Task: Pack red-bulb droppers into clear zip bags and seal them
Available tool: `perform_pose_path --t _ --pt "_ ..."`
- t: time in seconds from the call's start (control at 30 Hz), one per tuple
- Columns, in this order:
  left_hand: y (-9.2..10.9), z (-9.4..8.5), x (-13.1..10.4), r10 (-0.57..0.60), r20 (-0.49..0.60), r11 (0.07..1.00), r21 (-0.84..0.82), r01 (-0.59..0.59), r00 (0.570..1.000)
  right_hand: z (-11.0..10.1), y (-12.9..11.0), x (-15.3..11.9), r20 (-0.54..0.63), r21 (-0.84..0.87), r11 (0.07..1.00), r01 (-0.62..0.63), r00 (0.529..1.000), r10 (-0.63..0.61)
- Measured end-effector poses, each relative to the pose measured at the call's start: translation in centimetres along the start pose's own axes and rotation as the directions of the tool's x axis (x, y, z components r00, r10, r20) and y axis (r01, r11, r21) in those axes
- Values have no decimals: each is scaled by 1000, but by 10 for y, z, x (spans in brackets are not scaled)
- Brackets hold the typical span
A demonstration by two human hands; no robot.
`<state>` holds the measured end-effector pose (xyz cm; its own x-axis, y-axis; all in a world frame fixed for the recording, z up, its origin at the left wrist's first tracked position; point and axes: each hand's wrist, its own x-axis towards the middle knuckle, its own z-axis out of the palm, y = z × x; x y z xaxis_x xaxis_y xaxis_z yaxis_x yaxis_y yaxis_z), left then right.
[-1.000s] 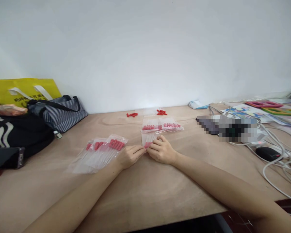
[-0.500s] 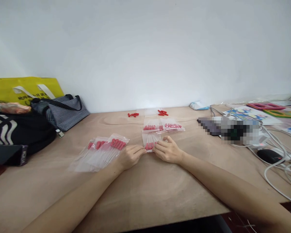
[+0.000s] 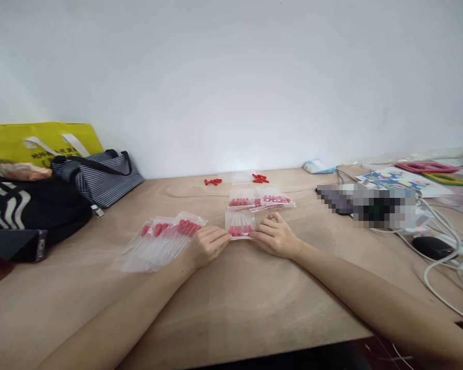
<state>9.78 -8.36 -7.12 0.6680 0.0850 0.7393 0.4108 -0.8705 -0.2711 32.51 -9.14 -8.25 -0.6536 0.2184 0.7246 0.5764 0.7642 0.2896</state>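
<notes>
Between my hands lies a small clear zip bag [image 3: 239, 222] holding several slim white sticks with red ends. My left hand [image 3: 211, 243] pinches its near left corner. At the near right corner, my right hand [image 3: 276, 237] is closed on the same bag, its index finger curled up. Just beyond are more filled bags [image 3: 239, 198] with red-ended contents, overlapping side by side. A fanned pile of filled bags [image 3: 158, 246] rests to the left, beside my left wrist. Loose red pieces [image 3: 260, 178] lie near the wall, with another small cluster [image 3: 213, 181] further left.
Left, a striped bag [image 3: 104, 177], a black bag [image 3: 34, 210], a yellow bag [image 3: 69, 136] and a dark box [image 3: 17, 245] crowd the table. On the right sit a black mouse [image 3: 432, 247], white cables [image 3: 428, 272], printed sheets [image 3: 401, 180] and a tissue pack [image 3: 318, 167].
My right hand has slid slightly right along the bag's near edge, uncovering more of the red ends. My left hand has stayed at the left corner.
</notes>
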Motion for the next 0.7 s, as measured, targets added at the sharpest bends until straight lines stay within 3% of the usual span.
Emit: perform_pose_path --t 0.47,0.7 --pt "1 6 5 4 6 1000 -24 -3 1000 1 2 0 -26 55 994 -92 995 94" --pt "2 7 6 -9 12 1000 -27 9 1000 10 -10 13 -35 35 997 -76 996 77"
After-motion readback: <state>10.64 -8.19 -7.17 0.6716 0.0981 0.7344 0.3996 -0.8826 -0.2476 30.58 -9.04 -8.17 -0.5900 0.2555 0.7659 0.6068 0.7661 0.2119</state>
